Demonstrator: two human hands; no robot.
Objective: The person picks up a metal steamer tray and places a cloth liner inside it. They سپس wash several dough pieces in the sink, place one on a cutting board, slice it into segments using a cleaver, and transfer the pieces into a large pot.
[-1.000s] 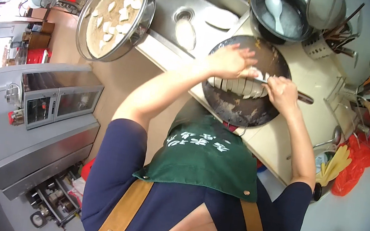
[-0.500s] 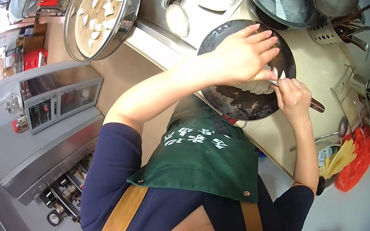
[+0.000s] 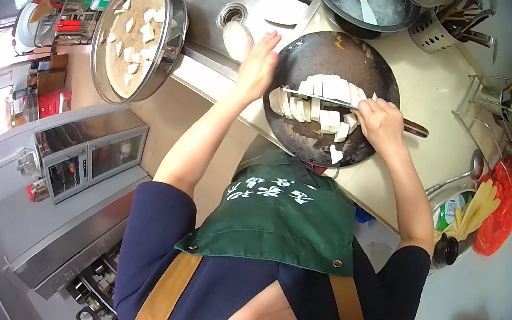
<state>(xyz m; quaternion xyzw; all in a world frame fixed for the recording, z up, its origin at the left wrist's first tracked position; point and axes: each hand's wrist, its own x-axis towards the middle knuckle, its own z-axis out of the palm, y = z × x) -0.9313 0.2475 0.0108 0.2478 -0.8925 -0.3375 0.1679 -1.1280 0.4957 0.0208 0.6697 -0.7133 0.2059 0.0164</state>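
Tray [image 3: 139, 36] with white pieces: far left of the board [image 3: 311, 142]. My left hand [image 3: 258, 67]: fingers spread, flat at board's left rim, holding nothing. Slices [image 3: 318, 100]: mid-board. My right hand [image 3: 377, 122]: closed round knife [image 3: 344, 103], right of slices, blade across them.

head view: sits on your head, looks steeply down over your chest and apron | faces the counter [image 3: 437, 101] ahead of you | near, your forearms reach up from the lower edge | fisheye bends the rim | only this one view, nothing shared
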